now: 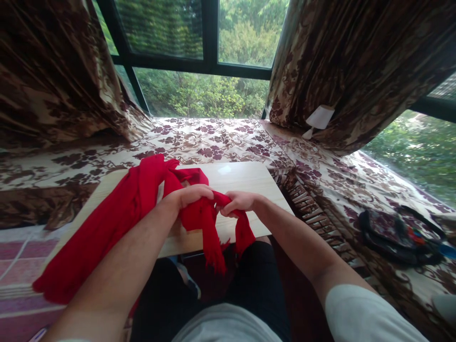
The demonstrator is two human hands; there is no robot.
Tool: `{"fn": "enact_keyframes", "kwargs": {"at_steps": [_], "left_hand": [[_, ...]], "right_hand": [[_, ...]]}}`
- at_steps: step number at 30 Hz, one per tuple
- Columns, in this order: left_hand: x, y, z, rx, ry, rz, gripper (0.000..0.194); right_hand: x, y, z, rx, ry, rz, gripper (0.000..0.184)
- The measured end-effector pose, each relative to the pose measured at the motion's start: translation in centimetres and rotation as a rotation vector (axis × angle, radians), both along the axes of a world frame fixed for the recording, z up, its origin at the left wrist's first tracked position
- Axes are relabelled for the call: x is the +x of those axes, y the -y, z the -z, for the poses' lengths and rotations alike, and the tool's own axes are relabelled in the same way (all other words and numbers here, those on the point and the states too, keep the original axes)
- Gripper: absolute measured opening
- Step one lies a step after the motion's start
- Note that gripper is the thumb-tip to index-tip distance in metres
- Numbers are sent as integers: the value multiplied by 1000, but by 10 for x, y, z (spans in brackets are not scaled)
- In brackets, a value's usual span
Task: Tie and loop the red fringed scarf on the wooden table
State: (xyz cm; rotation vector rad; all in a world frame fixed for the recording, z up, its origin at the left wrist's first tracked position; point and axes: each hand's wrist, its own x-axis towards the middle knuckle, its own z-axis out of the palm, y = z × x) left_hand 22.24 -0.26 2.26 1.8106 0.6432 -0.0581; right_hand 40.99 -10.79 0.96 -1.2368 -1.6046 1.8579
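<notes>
A long red scarf [117, 213] with fringed ends lies across a small light wooden table [242, 178] and trails off its left side toward the floor. My left hand [190, 195] is closed over a bunched part of the scarf near the table's front edge. My right hand [238, 202] pinches the scarf just to the right of it, almost touching the left hand. Two fringed ends hang down below my hands over the table's front edge.
A floral brown-and-cream cushioned bench [213, 137] wraps round the table under a window [199, 61], with matching curtains [356, 61] at both sides. A dark patterned bag [395, 235] lies on the bench at right. A small white object [318, 118] sits by the right curtain.
</notes>
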Motion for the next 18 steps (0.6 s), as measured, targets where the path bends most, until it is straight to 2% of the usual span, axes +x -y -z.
{"fn": "enact_keyframes", "kwargs": {"at_steps": [3, 5, 7, 9, 10, 12, 14, 16, 18], "left_hand": [[2, 4, 5, 393, -120, 109, 29], [0, 11, 15, 705, -141, -13, 43], [-4, 18, 29, 913, -222, -251, 67], [-8, 22, 44, 957, -346, -393, 89], [-9, 23, 51, 926, -376, -387, 93], [-8, 22, 63, 856, -314, -288, 84], [-3, 19, 71, 850, -154, -170, 69], [5, 15, 74, 863, -7, -76, 59], [12, 11, 75, 860, 81, 5, 53]], "right_hand": [[2, 2, 8, -81, 198, 75, 17], [3, 2, 15, -60, 361, 183, 13], [4, 3, 22, -8, 431, 291, 14], [4, 2, 27, 27, 461, 341, 17], [3, 1, 28, 42, 480, 348, 18], [1, -1, 29, 113, 528, 359, 22], [0, -3, 28, 248, 569, 371, 30], [1, -5, 25, 362, 605, 360, 32], [4, -8, 21, 403, 646, 300, 27]]}}
